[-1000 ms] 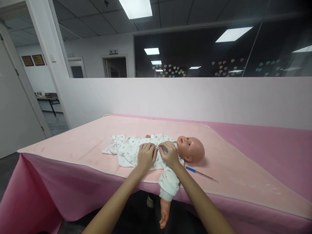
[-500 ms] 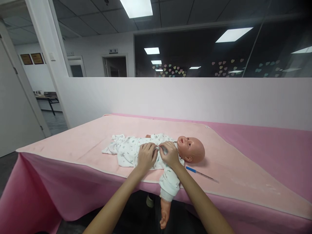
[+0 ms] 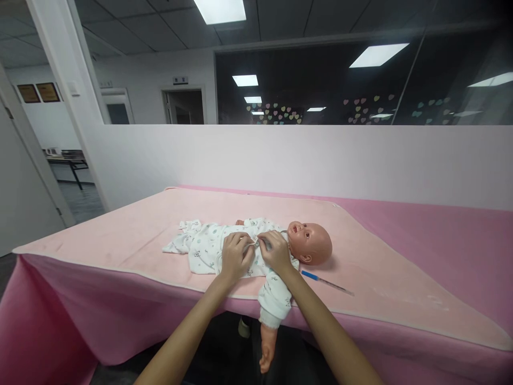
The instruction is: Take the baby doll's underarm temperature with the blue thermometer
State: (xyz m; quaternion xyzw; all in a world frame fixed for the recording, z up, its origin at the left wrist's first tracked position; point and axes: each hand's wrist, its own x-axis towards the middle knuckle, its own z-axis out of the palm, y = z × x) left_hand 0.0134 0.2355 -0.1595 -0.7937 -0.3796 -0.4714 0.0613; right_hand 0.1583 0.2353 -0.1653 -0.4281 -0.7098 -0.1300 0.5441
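A baby doll [image 3: 310, 243] lies on its back with its head to the right, dressed in a white printed baby suit [image 3: 206, 248]. One doll arm [image 3: 268, 342] hangs over the table's front edge. At the chest, my left hand [image 3: 236, 259] is closed in a pinch on a thin white cloth tie [image 3: 253, 243]. My right hand [image 3: 276, 251] pinches the same area from the head side, fingertips close to the left ones. The exact hold of the ties is partly hidden by my fingers.
A thermometer-like stick with a blue end [image 3: 310, 275] lies near the doll's head. The doll rests on a peach blanket [image 3: 132, 230] over a pink tablecloth [image 3: 460, 240]. Behind stands a low white wall [image 3: 320, 160], topped by dark glass.
My fingertips have drawn slightly apart, and a thin white tie shows more clearly between them. The whole view has shifted a little; the doll stays in place.
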